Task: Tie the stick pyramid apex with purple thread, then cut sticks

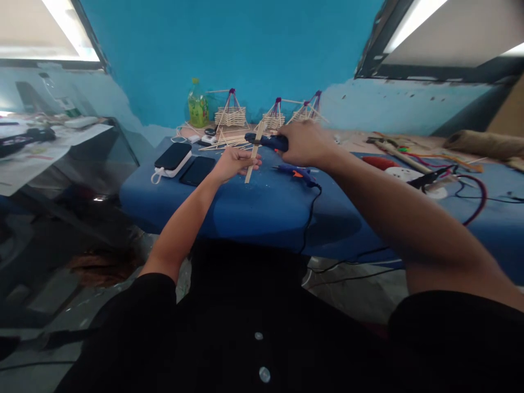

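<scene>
Dark-blue, half-hidden tool (pixel 272 142) fills our curled right fingers (pixel 290 131); left fingers (pixel 246 162) pinch pale wooden strip (pixel 254 149); blue desk (pixel 245 213); turquoise wall (pixel 262 49), twelve o'clock.

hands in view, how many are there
2, both over the blue tabletop: the left grip holding a flat wooden strip, the right grip holding a dark blue tool.
</scene>
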{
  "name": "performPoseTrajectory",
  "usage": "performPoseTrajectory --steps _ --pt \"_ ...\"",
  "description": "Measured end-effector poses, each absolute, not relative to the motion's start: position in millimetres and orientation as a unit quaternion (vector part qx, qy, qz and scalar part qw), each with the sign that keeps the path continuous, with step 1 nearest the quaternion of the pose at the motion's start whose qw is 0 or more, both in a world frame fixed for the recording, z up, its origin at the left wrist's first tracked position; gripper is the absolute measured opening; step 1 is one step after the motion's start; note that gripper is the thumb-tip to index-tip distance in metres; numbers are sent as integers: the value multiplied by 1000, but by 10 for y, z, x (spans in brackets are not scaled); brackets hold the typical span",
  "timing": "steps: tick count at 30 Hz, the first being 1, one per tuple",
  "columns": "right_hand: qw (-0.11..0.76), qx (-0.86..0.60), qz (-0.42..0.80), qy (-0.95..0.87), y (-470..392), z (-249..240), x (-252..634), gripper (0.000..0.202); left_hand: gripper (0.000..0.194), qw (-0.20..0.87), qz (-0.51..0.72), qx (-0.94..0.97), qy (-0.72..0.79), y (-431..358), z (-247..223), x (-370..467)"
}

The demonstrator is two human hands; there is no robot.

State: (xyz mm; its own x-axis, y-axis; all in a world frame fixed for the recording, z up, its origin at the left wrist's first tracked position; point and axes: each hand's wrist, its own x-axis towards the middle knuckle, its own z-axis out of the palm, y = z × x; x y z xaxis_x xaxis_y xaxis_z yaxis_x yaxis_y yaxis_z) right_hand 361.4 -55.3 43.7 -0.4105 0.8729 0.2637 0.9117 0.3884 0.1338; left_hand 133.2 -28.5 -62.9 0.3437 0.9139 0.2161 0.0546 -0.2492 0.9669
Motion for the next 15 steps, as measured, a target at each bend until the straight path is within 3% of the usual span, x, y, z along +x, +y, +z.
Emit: performPoseTrajectory --steps 6,15 --pt "65 -556 -155 -814 -616 426 3613 31 31 490 423 674 356 -239 -619 1357" --pt "112 -564 -163 -802 -513 216 3696 16 25 480 405 687 366 -266 -524 1405"
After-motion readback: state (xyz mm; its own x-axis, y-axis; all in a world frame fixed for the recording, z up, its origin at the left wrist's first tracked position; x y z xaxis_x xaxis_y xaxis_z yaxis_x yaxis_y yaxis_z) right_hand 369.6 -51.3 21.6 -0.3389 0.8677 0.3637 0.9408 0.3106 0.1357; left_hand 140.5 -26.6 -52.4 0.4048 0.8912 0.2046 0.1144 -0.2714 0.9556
